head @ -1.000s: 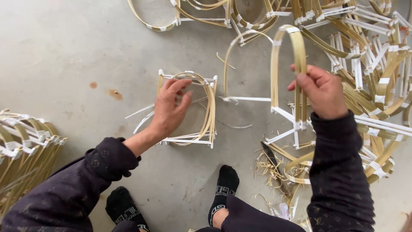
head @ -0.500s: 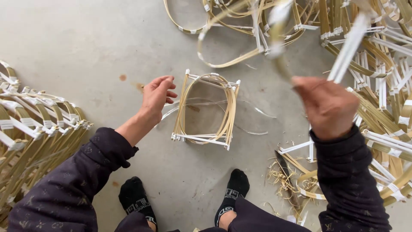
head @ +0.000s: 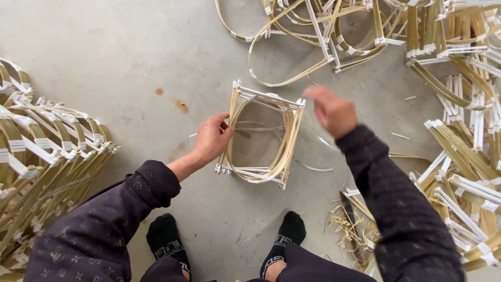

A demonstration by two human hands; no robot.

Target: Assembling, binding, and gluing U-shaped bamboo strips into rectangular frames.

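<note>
Head view: a concrete floor [head: 104, 62] is seen from above, with a bamboo frame [head: 261, 138] lying on it at the centre, taken below as the landmark.
Bamboo frame: a small boxy frame of thin looped strips bound with white tape at the corners; it is set on the floor just ahead of two black-socked feet [head: 224, 240].
Left hand [head: 213, 138]: it is placed against the frame's left side, fingers curled loosely around the left edge strips; the frame is touched and lightly gripped there.
Right hand [head: 331, 110]: it is held in the air just right of the frame's upper right corner, blurred; the fingers appear partly curled and nothing is seen in them, though how far it is closed cannot be told with certainty.
Left of the frame: a stack of finished frames [head: 47, 156] is piled well apart from it at the picture's edge.
Beyond and right of the frame: loose bamboo strips and loops [head: 334, 42] are heaped, with taped bundles [head: 464, 141] along the right.
Below right of the frame: a tuft of bamboo shavings [head: 347, 224] lies beside the right foot.
</note>
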